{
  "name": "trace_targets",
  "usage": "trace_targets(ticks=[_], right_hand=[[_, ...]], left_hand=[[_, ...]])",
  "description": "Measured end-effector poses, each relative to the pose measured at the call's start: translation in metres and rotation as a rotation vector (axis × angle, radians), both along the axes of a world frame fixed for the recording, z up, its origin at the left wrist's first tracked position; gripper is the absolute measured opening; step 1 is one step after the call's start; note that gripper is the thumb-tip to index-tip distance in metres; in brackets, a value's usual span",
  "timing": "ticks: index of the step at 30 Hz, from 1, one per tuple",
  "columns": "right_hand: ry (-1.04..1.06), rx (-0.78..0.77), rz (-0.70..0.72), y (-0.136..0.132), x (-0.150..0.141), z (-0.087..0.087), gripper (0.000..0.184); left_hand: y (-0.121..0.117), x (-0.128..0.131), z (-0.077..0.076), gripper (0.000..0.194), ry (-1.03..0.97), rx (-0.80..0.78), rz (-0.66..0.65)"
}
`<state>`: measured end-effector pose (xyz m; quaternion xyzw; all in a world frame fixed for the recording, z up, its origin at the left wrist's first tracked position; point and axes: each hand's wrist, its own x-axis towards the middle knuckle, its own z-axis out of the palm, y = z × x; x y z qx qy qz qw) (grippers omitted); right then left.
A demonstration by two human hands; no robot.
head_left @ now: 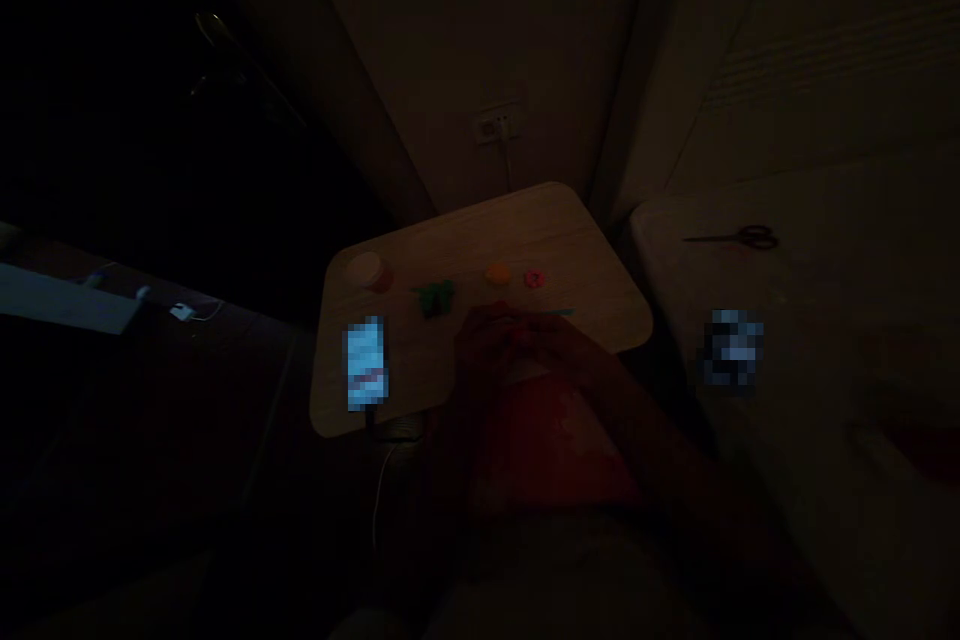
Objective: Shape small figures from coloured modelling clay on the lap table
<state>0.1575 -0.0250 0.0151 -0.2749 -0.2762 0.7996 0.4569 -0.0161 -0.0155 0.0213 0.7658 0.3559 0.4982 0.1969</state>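
Observation:
The scene is very dark. My left hand (480, 340) and my right hand (559, 338) meet at the near edge of a small wooden table (427, 240). Their fingers are bent in towards each other, and a dim reddish patch shows between them; what it is, I cannot make out. Just beyond my hands lie an orange lump (497, 274) and a small pink flower-like ring (534, 278). To their left is a green piece (436, 297) of irregular shape. A thin bluish stick (559, 312) lies beside my right hand.
A tub with a pale lid (366, 269) stands at the table's back left. In front of it lies a lit phone (365, 363) with a cable. Scissors (742, 238) and a blurred-out item (733, 348) rest on the pale surface at right. A wall socket (496, 124) is behind.

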Motion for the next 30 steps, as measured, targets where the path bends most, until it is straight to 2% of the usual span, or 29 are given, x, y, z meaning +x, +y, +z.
trace_targets(ticks=[5, 13, 23, 30], right_hand=[[-0.012, 0.022, 0.013, -0.001, 0.001, 0.001, 0.035], [-0.065, 0.008, -0.036, -0.001, -0.002, 0.001, 0.029], [-0.101, -0.014, -0.093, 0.0, -0.007, -0.004, 0.036], [-0.319, 0.038, -0.21, -0.001, -0.01, -0.005, 0.04]], left_hand=[[0.001, 0.0, -0.001, 0.016, -0.018, 0.019, -0.001], [0.0, -0.001, 0.001, 0.01, 0.008, 0.029, -0.002], [0.002, -0.002, 0.0, 0.019, 0.084, 0.064, 0.047], [-0.001, -0.002, 0.0, 0.024, 0.133, 0.073, 0.118]])
